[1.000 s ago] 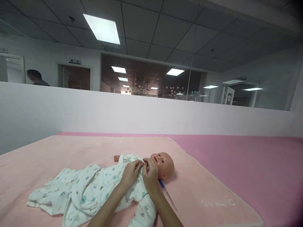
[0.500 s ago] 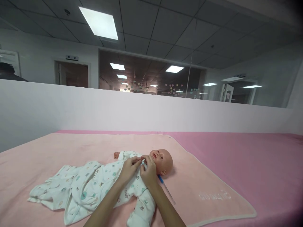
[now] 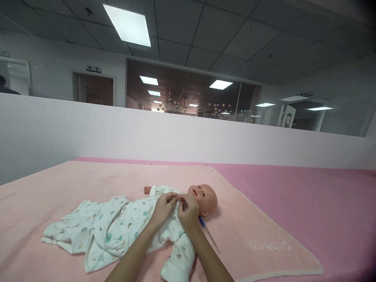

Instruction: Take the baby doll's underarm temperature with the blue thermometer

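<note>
A baby doll lies on its back on a peach blanket, head to the right. It wears a white romper with small teal prints. Both my hands meet at the romper's collar just below the doll's chin. My left hand pinches the fabric from the left, and my right hand pinches it from the right, fingers closed on the cloth. A thin blue-tipped stick, like a thermometer, lies on the blanket beside the doll's head, partly under my right wrist.
The blanket covers a pink surface that runs to the right. A white partition wall stands behind it. Beyond are glass panels, doors and ceiling lights. Part of another person shows at the far left behind the partition.
My hands stay pinched at the romper's collar, fingers shifting slightly. The camera view has drifted a little; the person behind the partition has moved left, nearly out of sight.
</note>
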A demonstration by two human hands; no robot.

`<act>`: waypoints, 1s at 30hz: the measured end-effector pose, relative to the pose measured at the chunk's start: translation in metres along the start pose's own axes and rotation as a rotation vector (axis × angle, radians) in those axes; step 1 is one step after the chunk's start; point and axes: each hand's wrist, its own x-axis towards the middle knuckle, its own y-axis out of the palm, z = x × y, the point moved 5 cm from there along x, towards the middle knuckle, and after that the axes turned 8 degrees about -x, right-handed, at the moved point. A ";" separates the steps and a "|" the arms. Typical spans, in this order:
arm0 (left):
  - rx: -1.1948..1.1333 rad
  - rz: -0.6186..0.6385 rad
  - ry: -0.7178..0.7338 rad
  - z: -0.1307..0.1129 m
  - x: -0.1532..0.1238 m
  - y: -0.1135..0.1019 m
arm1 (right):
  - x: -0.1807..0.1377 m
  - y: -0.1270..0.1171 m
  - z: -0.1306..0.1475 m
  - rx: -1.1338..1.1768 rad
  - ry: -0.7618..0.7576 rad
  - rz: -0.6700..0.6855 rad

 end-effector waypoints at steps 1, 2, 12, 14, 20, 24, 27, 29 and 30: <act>0.002 -0.002 0.010 -0.001 0.000 0.000 | 0.000 0.001 0.000 0.003 0.000 0.004; 0.002 -0.005 0.021 -0.002 0.000 -0.001 | 0.000 0.001 -0.001 0.005 0.005 0.008; -0.119 -0.023 -0.009 0.001 0.001 -0.002 | -0.001 0.010 -0.014 0.042 0.133 0.057; -0.139 -0.014 -0.017 -0.001 0.001 -0.001 | -0.001 0.008 -0.013 0.057 0.129 0.042; -0.184 0.040 -0.053 -0.008 -0.006 -0.003 | 0.001 0.003 -0.002 0.075 0.033 0.028; -0.040 0.115 -0.097 -0.012 -0.016 -0.020 | 0.000 -0.002 0.003 0.080 -0.026 -0.053; 0.113 0.172 -0.077 -0.016 -0.022 -0.034 | -0.001 -0.005 0.004 0.068 -0.042 -0.104; 0.145 0.201 -0.070 -0.017 -0.023 -0.040 | -0.001 -0.004 0.004 0.069 -0.049 -0.064; 0.144 0.209 -0.076 -0.017 -0.023 -0.041 | -0.001 -0.002 0.005 0.064 -0.055 -0.020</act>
